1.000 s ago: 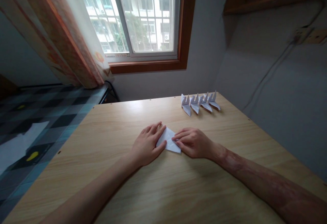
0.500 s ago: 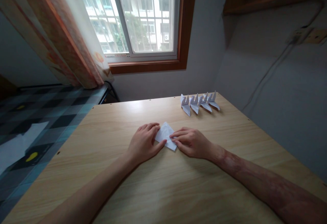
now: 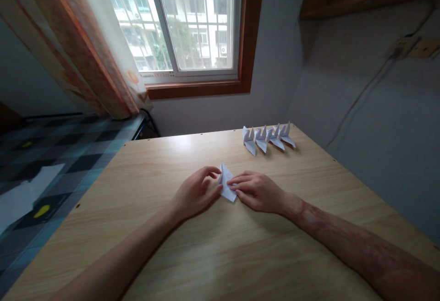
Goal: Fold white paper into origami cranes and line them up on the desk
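A small folded piece of white paper [image 3: 227, 186] lies on the wooden table [image 3: 220, 255] between my two hands. My left hand [image 3: 196, 193] curls around its left side, thumb and fingers pinching a flap that stands up off the table. My right hand [image 3: 258, 192] presses the paper's right part down with its fingertips held together. Both forearms rest across the table toward me.
Several finished white paper cranes [image 3: 268, 137] stand in a row near the table's far right corner. A window [image 3: 192, 21] with a curtain [image 3: 85, 44] is beyond the table. The grey wall [image 3: 378, 122] runs along the table's right edge. A bed with a checked cover [image 3: 44, 168] is at left.
My left hand has gone from lying flat on the paper to curling and lifting its left flap upright. The paper looks narrower. My right hand has barely moved.
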A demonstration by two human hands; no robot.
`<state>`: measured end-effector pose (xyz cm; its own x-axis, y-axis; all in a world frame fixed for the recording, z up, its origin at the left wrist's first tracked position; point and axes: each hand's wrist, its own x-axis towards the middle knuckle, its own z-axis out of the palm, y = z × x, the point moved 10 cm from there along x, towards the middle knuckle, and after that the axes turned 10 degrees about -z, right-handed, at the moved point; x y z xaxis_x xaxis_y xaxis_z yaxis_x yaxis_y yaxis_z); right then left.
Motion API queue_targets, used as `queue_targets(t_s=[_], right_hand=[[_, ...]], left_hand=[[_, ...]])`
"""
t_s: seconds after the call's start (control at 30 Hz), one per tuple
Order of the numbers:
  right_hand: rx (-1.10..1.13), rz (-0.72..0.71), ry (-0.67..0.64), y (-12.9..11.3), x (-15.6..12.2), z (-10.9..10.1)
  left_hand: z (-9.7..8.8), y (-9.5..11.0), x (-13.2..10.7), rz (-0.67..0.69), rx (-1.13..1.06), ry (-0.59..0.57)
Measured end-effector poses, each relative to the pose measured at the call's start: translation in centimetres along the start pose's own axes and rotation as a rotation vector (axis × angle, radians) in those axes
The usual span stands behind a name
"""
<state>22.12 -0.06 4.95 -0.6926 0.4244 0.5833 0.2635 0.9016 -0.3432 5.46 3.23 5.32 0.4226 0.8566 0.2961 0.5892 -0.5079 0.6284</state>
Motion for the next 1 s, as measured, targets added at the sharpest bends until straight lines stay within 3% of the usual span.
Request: queue_targets(t_s=[0.27, 0.7, 1.0], right_hand=[[0.001, 0.008, 0.038, 0.5, -0.4, 0.2], [-0.111, 0.036, 0.015, 0.8, -0.4, 0.0], [-0.19, 0.054, -0.054, 1.2, -0.4, 0.8]], left_hand=[[1.8, 2.0, -0.5, 0.216, 0.15, -0.098], [3.0, 2.0, -1.0, 0.257, 0.29, -0.17], [3.8, 4.8, -2.6, 0.534, 0.493, -0.152]])
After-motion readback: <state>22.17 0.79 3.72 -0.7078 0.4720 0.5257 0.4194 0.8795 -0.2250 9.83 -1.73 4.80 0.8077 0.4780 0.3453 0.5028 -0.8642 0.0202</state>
